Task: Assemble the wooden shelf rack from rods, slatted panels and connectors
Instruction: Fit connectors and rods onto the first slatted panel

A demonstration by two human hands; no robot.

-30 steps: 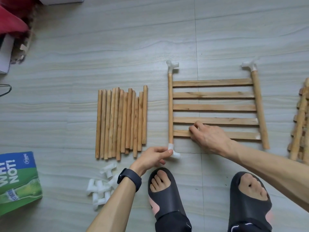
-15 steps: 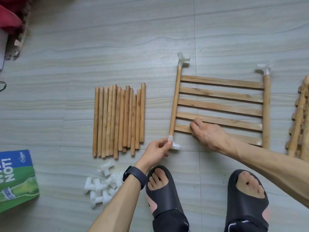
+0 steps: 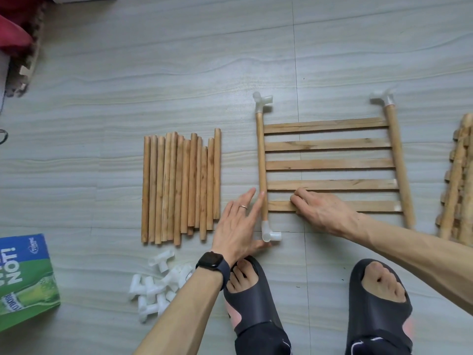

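Note:
A slatted wooden panel [image 3: 330,165] lies flat on the floor between two side rods. The left rod [image 3: 261,160] has a white connector at its far end [image 3: 261,100] and another at its near end [image 3: 270,233]. The right rod [image 3: 399,165] has a connector [image 3: 382,98] only at its far end. My left hand [image 3: 238,226] is spread with straight fingers beside the left rod, its thumb by the near connector. My right hand [image 3: 322,211] rests on the nearest slat with its fingers curled over the slat's edge.
A row of loose wooden rods [image 3: 180,185] lies left of the panel. A heap of white connectors [image 3: 158,283] sits near my left forearm. More slatted panels [image 3: 458,185] are stacked at the right edge. A green box [image 3: 23,280] lies at the left. My feet in dark slippers [image 3: 250,298] are below.
My left hand has let go of the near connector and opened its fingers beside the left rod. The panel has swung back to lie square to me.

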